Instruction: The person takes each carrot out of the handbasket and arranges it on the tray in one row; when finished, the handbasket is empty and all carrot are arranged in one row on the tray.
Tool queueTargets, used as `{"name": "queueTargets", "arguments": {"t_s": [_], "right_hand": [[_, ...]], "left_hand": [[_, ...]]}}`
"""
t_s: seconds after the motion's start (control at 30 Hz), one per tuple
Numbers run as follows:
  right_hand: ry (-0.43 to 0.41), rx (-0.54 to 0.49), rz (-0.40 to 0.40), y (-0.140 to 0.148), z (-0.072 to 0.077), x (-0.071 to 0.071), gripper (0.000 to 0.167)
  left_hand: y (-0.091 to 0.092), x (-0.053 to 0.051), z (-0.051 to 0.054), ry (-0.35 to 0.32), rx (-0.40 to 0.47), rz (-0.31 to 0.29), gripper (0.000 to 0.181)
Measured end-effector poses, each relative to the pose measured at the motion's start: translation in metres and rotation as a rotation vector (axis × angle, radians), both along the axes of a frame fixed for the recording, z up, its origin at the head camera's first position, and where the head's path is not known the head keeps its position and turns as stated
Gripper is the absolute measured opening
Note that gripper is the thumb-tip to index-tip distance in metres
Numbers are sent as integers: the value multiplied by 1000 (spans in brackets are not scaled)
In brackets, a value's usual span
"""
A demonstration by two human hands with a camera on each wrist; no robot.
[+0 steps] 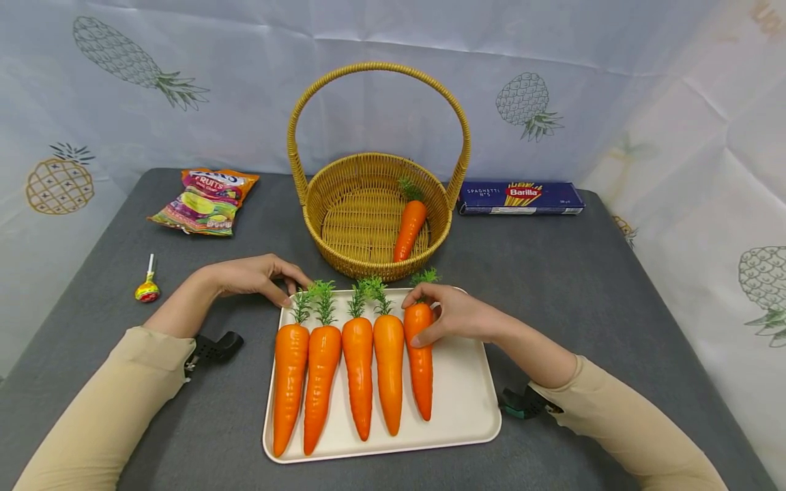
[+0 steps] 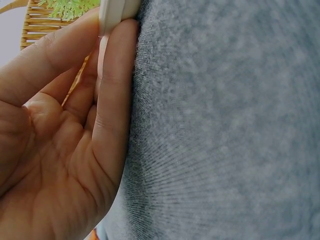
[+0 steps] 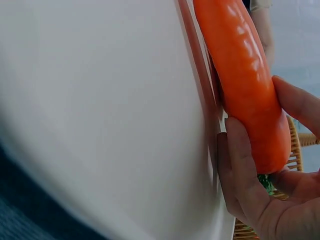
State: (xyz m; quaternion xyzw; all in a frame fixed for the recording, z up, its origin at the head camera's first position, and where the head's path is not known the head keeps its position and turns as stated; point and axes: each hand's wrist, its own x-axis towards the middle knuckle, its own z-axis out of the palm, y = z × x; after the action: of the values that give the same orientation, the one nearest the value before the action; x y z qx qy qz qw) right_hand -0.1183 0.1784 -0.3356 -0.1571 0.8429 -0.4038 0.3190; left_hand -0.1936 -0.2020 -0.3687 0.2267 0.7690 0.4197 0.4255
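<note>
Several orange carrots with green leafy tops lie side by side on a cream tray (image 1: 463,389). My right hand (image 1: 457,315) grips the rightmost carrot (image 1: 421,372) near its leafy end, thumb on one side and fingers on the other. The right wrist view shows that carrot (image 3: 245,75) close to the tray surface (image 3: 110,110). At the tray's far left corner my left hand (image 1: 254,281) pinches the rim, as the left wrist view shows with thumb and finger on the tray edge (image 2: 115,15). Behind the tray, a wicker basket (image 1: 350,262) holds one carrot (image 1: 410,228).
A tall arched handle (image 1: 377,67) rises over the basket. Left of it lie a candy bag (image 1: 209,201) and a lollipop (image 1: 148,286). A blue spaghetti box (image 1: 522,198) lies at the back right, along a patterned cloth backdrop (image 1: 381,34). Grey cloth covers the table (image 1: 552,286).
</note>
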Motion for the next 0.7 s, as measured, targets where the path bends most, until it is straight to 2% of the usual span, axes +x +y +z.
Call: {"name": "queueTargets", "arguments": {"t_s": [0.33, 0.53, 0.7], "right_hand": [[22, 43, -2, -2, 1, 1, 56], [5, 43, -8, -2, -1, 2, 55], [25, 47, 16, -1, -1, 2, 54]], "left_hand": [[0, 0, 0, 8, -10, 3, 53], [1, 1, 1, 10, -7, 3, 53], [1, 1, 1, 9, -7, 4, 52]]}}
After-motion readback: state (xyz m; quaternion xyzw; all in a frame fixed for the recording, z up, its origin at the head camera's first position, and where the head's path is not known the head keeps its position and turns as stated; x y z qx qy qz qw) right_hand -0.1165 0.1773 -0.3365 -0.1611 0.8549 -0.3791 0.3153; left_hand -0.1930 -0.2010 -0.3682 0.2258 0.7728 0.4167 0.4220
